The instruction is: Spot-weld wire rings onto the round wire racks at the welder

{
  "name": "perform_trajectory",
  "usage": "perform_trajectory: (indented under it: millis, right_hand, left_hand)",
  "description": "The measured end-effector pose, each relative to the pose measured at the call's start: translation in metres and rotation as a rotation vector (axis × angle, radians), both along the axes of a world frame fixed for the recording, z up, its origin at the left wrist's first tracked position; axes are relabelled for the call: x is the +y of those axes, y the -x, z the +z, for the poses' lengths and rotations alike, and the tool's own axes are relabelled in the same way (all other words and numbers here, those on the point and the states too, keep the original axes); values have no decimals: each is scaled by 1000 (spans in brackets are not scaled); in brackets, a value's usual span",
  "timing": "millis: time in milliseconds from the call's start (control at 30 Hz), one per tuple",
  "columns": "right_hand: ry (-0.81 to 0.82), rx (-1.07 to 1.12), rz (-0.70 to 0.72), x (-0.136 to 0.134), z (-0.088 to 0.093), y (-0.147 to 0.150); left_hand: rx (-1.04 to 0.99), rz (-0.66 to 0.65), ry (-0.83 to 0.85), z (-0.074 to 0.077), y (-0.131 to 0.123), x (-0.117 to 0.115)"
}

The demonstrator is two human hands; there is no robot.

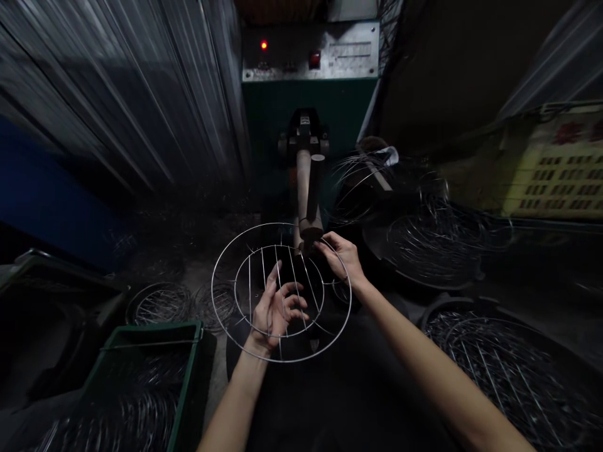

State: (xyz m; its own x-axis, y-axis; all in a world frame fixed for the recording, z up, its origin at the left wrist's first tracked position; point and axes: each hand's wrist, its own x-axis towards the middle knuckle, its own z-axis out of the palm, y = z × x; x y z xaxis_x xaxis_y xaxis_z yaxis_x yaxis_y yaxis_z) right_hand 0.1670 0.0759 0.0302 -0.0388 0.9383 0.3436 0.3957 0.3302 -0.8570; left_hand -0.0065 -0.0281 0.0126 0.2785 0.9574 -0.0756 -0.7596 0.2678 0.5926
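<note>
The fingertips of the right hand (343,256) lie in shadow at the lower end of the machine arm (311,227); whether they pinch anything cannot be determined. The left hand (277,307) is partly covered by the rods of the wire rack (295,276) (contact between the two cannot be confirmed). Both forearms are cut off by the bottom edge. Lettering on the control panel (294,56) is too small to read. The green crate (189,376) is cut off at the bottom edge; its contents are blurred. The yellow crate (568,148) is cut off at the right edge, its red characters smeared. The blue surface (42,182) is cut off at the left edge; its identity is unclear.
</note>
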Motion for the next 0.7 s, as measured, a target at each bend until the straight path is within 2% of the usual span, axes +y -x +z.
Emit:
perform_trajectory:
  millis: [167,300,367,467,567,633,700]
  right_hand:
    - [22,26,-15,3,-3,6]
    - [109,175,70,2,-2,1]
    - [122,173,69,-9,0,-12]
    - [117,41,47,-43,5,-38]
    - [153,-33,142,-74,6,-52]
    - [141,-24,94,-80,2,-47]
    - [90,0,-3,-72,-1,-36]
  left_hand:
    - [16,-2,2,0,-1,-4]
    - [59,-5,12,2,5,-2]
    - [71,-67,36,3,11,5]
    - [137,-127,69,4,19,18]
    - [222,-45,46,5,17,23]
    - [261,22,20,6,8,19]
    - [308,112,3,6,-3,11]
